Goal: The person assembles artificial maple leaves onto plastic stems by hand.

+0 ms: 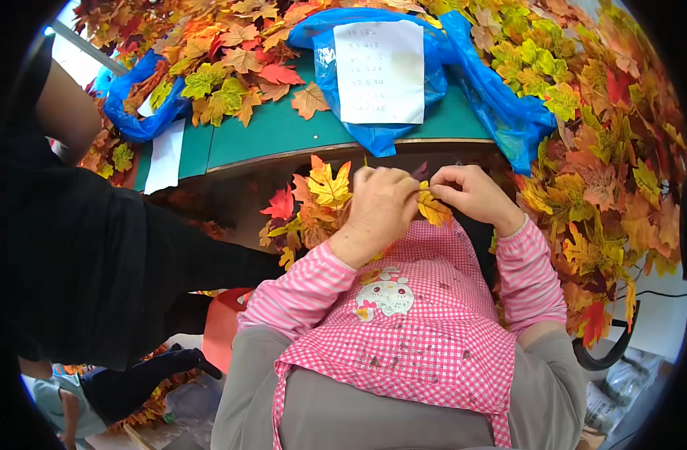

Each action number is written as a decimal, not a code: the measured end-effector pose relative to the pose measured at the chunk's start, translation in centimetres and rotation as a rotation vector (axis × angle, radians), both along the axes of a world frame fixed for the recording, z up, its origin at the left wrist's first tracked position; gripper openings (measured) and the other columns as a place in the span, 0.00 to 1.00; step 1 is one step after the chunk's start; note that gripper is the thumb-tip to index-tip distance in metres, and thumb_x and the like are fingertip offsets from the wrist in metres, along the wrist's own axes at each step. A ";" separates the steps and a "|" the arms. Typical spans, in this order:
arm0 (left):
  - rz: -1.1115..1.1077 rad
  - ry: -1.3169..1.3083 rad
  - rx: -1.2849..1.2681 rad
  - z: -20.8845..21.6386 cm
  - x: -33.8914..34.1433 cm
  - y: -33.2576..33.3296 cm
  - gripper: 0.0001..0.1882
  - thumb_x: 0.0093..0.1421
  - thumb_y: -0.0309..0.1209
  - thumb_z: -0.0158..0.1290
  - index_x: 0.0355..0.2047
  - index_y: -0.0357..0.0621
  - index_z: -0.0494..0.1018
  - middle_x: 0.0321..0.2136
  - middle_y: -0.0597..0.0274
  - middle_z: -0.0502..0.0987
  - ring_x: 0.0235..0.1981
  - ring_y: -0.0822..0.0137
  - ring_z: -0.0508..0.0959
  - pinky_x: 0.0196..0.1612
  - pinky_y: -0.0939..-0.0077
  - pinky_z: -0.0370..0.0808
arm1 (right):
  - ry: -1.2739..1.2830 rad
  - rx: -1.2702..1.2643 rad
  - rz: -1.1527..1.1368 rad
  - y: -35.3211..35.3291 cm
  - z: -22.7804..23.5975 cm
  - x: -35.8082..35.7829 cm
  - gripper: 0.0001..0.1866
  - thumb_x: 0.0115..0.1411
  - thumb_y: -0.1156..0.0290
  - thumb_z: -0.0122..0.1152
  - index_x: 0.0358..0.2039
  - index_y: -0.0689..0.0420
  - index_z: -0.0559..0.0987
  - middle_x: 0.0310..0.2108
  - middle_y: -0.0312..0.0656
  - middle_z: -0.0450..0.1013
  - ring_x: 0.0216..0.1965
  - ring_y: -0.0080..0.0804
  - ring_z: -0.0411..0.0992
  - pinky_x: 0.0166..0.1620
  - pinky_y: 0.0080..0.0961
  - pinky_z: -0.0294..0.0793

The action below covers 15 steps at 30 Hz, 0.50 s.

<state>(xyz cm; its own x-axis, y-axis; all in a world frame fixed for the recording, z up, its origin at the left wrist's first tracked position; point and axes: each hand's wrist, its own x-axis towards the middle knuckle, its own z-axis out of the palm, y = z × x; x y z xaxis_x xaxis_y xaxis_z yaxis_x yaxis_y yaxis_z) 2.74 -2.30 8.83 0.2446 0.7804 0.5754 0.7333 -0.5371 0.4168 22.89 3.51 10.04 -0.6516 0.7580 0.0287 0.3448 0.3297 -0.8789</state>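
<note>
- Yellow leaf (433,211) is hanging between the hands, centre of frame; its upper end is disappearing behind fingertips.
- Left hand (381,196) is curling beside a leaf bunch (317,210); its back is hiding the fingertips, so cannot tell whether it is gripping.
- Right hand (475,193) is pinching narrowly at the yellow leaf's upper end.
- Person in black (96,255) is being cut off by the left rim.
- White sheet (379,71), top centre, is carrying faint handwritten rows over blue plastic (381,141).
- Green table (265,139) is curving its front edge above the hands.
- Leaf pile (591,180), right of frame, is crowding the right sleeve (532,277).
</note>
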 end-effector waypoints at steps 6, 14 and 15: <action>-0.101 -0.223 -0.277 -0.6 0.9 0.0 0.05 0.55 0.24 0.54 0.33 0.39 0.75 0.30 0.52 0.76 0.32 0.52 0.77 0.34 0.64 0.74 | -0.109 -0.087 0.087 0.7 1.4 -0.3 0.06 0.58 0.74 0.55 0.33 0.63 0.76 0.23 0.37 0.74 0.23 0.17 0.69 0.26 0.16 0.69; -0.260 -0.487 -0.786 -1.5 -0.2 0.9 0.11 0.64 0.31 0.50 0.40 0.35 0.75 0.29 0.62 0.78 0.30 0.74 0.75 0.34 0.78 0.72 | 0.185 -0.191 0.074 1.3 -0.5 0.1 0.10 0.60 0.80 0.52 0.43 0.60 0.71 0.34 0.35 0.71 0.37 0.19 0.70 0.41 0.18 0.72; -0.286 -0.639 -0.925 -1.7 -0.4 1.0 0.11 0.64 0.31 0.50 0.40 0.37 0.76 0.26 0.67 0.75 0.27 0.77 0.73 0.31 0.82 0.69 | 0.204 -0.201 0.091 1.4 -0.7 0.0 0.10 0.60 0.79 0.52 0.43 0.60 0.71 0.34 0.35 0.71 0.37 0.19 0.70 0.41 0.18 0.71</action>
<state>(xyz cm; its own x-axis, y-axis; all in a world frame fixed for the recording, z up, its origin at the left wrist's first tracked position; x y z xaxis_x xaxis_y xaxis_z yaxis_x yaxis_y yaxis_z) 2.39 -1.34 7.10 0.3506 0.9307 -0.1040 0.1486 0.0544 0.9874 22.91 4.92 9.38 -0.7136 0.7002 0.0209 0.1318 0.1635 -0.9777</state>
